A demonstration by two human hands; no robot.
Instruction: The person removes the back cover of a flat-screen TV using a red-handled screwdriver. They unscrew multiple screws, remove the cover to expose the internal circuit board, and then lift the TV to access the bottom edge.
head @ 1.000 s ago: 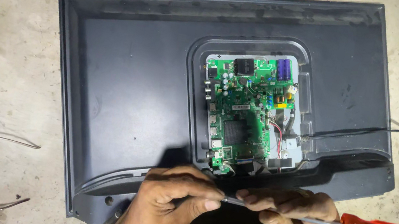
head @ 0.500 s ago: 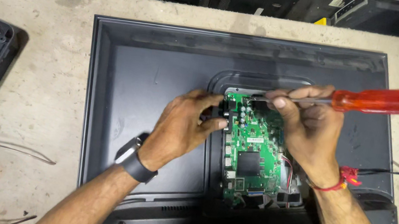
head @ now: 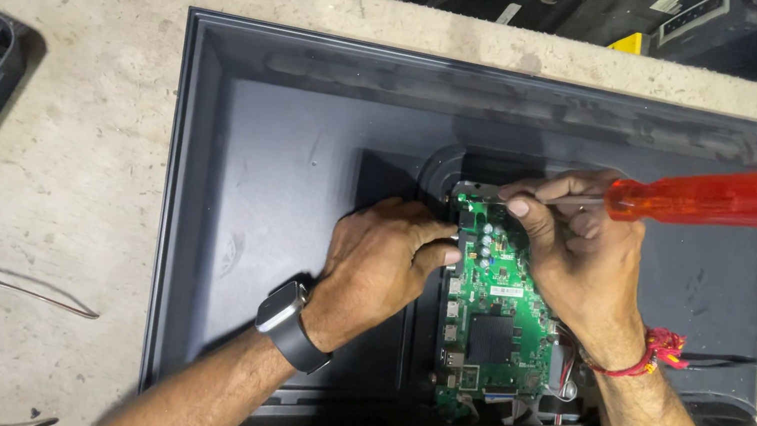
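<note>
The green circuit board (head: 492,317) sits in the recess of the black television back panel (head: 303,181). Your right hand (head: 574,259) grips the red-handled screwdriver (head: 736,194) at its top corner — your left hand (head: 385,265) presses the board edge. If the tip slips, it could scratch the components.

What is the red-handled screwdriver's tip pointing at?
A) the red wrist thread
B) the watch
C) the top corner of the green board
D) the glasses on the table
C: the right hand holds the screwdriver with its tip at the top left corner of the green circuit board.
</note>
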